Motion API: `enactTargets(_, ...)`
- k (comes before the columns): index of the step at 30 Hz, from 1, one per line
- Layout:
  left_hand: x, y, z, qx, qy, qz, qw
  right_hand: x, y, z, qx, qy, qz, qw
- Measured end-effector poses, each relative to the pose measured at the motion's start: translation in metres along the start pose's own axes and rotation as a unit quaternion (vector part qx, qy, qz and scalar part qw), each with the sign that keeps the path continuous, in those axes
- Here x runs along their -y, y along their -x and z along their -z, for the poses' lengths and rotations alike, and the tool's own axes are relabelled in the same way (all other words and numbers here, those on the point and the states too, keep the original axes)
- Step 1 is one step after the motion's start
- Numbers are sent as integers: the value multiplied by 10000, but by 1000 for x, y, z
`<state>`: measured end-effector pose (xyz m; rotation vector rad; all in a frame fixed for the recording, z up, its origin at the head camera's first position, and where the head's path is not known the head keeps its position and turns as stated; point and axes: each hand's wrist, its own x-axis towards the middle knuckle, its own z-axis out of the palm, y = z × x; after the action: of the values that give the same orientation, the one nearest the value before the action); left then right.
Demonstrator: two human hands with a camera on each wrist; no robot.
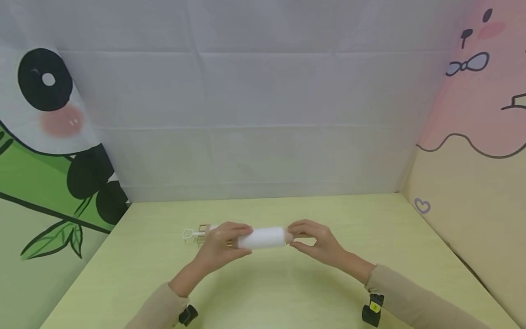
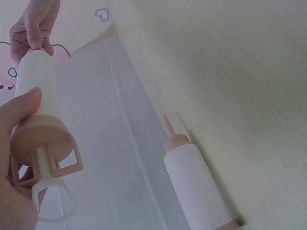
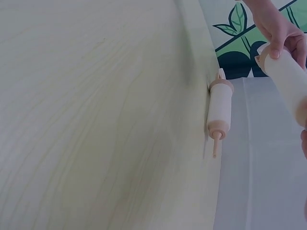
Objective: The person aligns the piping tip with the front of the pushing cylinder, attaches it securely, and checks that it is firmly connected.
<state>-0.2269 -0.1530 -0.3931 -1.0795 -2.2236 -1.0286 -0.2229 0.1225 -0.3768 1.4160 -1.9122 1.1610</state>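
My left hand (image 1: 219,246) grips a white, syringe-like plunger dispenser (image 1: 265,238) near its handle end, fingers and thumb round the barrel. At the opposite end, my right hand (image 1: 322,242) pinches the light-brown end piece. The dispenser lies level between both hands, above the table. In the left wrist view its brown collar (image 2: 42,136), square side grips and white ring handle (image 2: 56,211) face the camera. A second dispenser of the same kind (image 3: 220,103) lies on the table, with a thin brown nozzle (image 3: 216,146). From the head, hands and held barrel mostly hide it.
The pale yellow wooden table (image 1: 287,292) reaches back to a grey-white cloth wall (image 1: 263,114). Printed cartoon panels (image 1: 472,173) stand along both sides. A small black wrist device (image 1: 371,310) sits at each sleeve cuff.
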Motion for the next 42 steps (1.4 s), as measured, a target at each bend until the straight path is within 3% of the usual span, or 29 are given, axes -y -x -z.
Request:
enactTargets(7,1,2,2,-20,-55,-149,9999,-3,2,0,3,-423,-309,9986)
enactTargets(14,3,4,8,464,812,708,9931,-4,1,-3,-5,-616,-238,9978)
enactTargets(17,2,4,8,492,901,875,9909,-3,0,-4,38,-637,-235,9977)
enactTargets(20,1,5,7,394,801,753,9932,-2,0,-3,48,-583,-262,9979)
enactTargets(26,1,4,5,42,100,85,9999,-3,-1,-3,61,-445,-447,9980)
enactTargets(29,1,4,6,-34,-7,-66,10000,-3,-1,-3,29,-465,-519,9976)
enactTargets(33,2,4,7,-6,123,-8,9999,-4,-2,-5,-46,-639,-465,9969)
enactTargets(39,3,5,7,174,668,371,9969,-4,-2,-5,-115,-806,-366,9960)
enactTargets(42,3,6,6,178,667,436,9967,-4,-2,-4,-110,-798,-388,9960)
